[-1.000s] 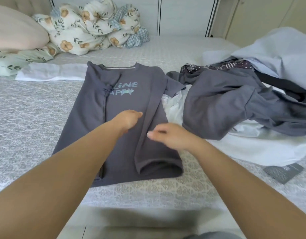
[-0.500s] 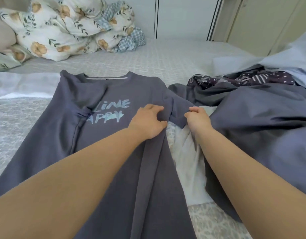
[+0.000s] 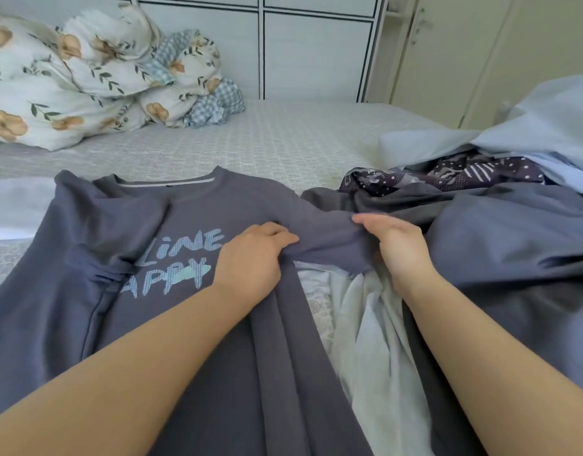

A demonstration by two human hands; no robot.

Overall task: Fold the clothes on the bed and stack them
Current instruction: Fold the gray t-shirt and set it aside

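**Grey-blue shirt, right sleeve being turned in**

Grey-blue cotton lies flat across the bed (image 3: 300, 139): a printed T-shirt (image 3: 158, 311), front up, collar toward the far side. Its left side appears already folded inward along a long crease. The left hand (image 3: 250, 261) presses down on the chest beside the lettering, fingers curled into the cloth at the base of the right sleeve (image 3: 329, 238). The right hand (image 3: 398, 248) holds that sleeve's outer end; its fingers look fairly straight, but whether the thumb pinches underneath cannot be told. The hands sit close together, not touching.

The step in hand looks like folding the right sleeve across the body. Next, the sleeve wants laying flat over the chest, then smoothing. Unfolded clothes (image 3: 500, 245) wait heaped just to the right.
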